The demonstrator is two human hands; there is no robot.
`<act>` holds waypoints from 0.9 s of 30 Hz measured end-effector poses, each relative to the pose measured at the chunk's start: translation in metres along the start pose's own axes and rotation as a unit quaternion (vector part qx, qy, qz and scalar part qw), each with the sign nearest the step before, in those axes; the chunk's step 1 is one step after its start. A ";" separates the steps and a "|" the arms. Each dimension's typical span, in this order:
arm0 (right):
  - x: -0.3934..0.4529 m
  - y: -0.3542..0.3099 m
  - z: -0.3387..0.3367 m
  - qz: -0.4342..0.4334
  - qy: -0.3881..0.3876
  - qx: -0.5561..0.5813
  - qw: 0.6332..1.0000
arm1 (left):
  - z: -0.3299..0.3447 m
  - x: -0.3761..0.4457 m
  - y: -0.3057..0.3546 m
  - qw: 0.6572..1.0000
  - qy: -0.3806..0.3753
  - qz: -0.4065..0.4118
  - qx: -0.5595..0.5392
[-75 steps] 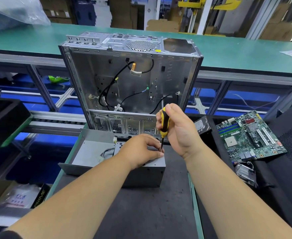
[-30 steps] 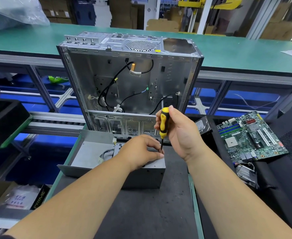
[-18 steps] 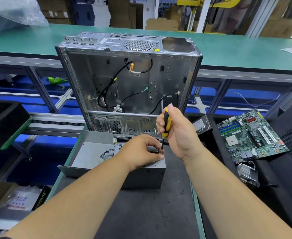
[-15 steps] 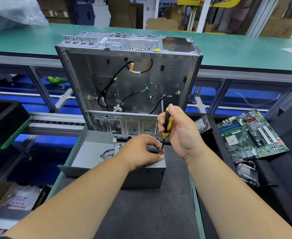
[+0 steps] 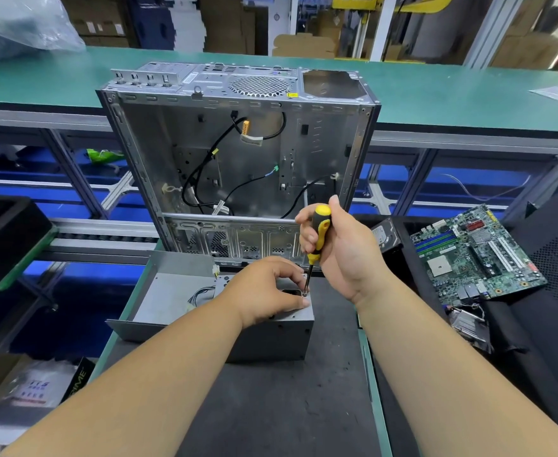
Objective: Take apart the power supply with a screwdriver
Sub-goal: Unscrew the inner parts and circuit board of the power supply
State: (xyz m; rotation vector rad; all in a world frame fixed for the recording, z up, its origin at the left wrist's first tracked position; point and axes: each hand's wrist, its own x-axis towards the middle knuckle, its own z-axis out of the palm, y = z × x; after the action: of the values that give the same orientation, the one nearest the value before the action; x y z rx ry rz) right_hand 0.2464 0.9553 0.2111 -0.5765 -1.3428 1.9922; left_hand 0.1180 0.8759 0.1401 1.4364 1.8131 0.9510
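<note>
Screwdriver [image 5: 318,235] upright, gripped in right hand [image 5: 343,255], tip at 7 o'clock on power supply [image 5: 271,334] top corner | left hand [image 5: 264,291] gripping supply, nearer | box centre mat.

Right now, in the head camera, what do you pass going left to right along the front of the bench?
Open metal cover → left hand on the power supply → screwdriver → right hand → hard drive → motherboard.
</note>
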 end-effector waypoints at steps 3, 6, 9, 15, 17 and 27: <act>-0.001 0.003 0.000 -0.007 -0.009 -0.008 1.000 | 0.000 0.001 0.000 1.000 -0.001 0.000 0.005; -0.004 0.007 -0.004 -0.042 0.004 -0.069 0.997 | 0.001 0.001 -0.001 1.000 0.001 -0.001 0.001; -0.006 0.008 -0.007 -0.051 0.015 -0.092 0.994 | 0.002 0.001 -0.003 1.000 0.010 0.008 0.010; -0.011 0.002 -0.012 -0.066 0.032 -0.183 0.980 | 0.003 0.000 -0.002 1.000 0.013 0.017 0.018; -0.011 0.001 -0.014 -0.067 0.036 -0.197 0.977 | 0.003 -0.001 -0.002 1.000 0.014 0.015 0.021; -0.017 -0.009 -0.023 -0.137 0.060 -0.139 0.979 | 0.005 -0.006 0.002 0.999 0.024 0.025 0.037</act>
State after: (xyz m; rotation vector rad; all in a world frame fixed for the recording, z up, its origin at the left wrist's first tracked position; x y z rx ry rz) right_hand 0.2760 0.9605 0.2111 -0.5909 -1.5455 1.5387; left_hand 0.1243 0.8714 0.1389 1.5235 1.8733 0.9601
